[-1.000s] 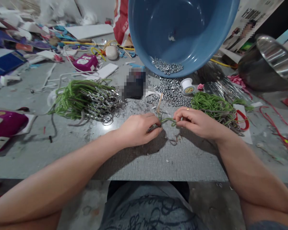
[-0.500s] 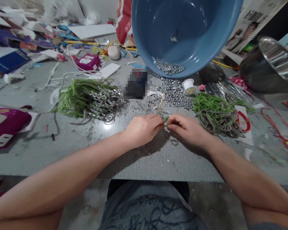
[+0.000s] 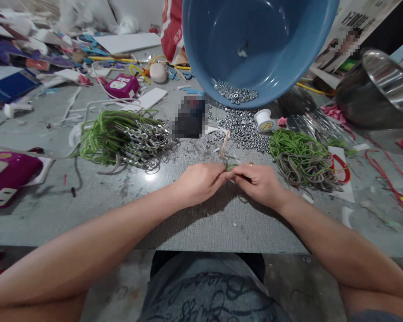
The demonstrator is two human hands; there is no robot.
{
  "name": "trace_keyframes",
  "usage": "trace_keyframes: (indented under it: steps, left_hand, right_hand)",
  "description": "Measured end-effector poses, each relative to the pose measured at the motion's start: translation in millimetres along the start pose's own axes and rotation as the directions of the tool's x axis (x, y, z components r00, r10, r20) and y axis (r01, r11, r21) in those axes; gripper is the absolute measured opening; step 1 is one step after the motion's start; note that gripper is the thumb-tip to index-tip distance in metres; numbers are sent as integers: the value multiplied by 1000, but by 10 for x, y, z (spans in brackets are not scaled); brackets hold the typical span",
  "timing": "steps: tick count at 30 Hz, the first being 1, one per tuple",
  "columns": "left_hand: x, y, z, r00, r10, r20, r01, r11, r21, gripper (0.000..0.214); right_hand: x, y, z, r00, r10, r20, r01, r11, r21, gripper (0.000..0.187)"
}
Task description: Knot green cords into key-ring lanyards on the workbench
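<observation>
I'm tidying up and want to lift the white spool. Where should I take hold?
I'd pinch the white spool around its waist, from above: both ends flare wider, which should limit slipping, and metal nuts crowd its left side.

In front of one blue basin (image 3: 201, 58): two hands (image 3: 203, 183) (image 3: 260, 185), two cord bundles (image 3: 102, 138) (image 3: 293, 145), one spool (image 3: 263, 117) (nuts (image 3: 243, 127), too many to count). Left of it, two purple socket blocks (image 3: 123, 85) (image 3: 16, 172); right, one metal bowl (image 3: 359, 98).
</observation>
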State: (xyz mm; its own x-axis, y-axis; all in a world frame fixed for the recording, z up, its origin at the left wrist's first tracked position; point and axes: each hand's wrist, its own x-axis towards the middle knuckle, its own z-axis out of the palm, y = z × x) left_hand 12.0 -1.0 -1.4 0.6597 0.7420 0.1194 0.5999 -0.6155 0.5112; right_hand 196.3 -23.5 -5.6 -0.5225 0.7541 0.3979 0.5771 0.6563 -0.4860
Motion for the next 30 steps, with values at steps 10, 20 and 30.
trace_keyframes:
  steps: [10,20,30]
  left_hand:
    - [-14,9,-1,985,32,-172,-62,983,-175,27]
    - [-16,-56,-32,985,135,-105,-145,985,-91,10]
    - [13,-123,-69,991,58,120,-75,987,145,17]
  right_hand:
    - [1,-68,6,984,179,-18,-176,979,106,15]
    - [-5,-36,-7,997,73,-34,-75,995,-61,10]
    - [3,-15,24,994,67,92,-50,985,-168,14]
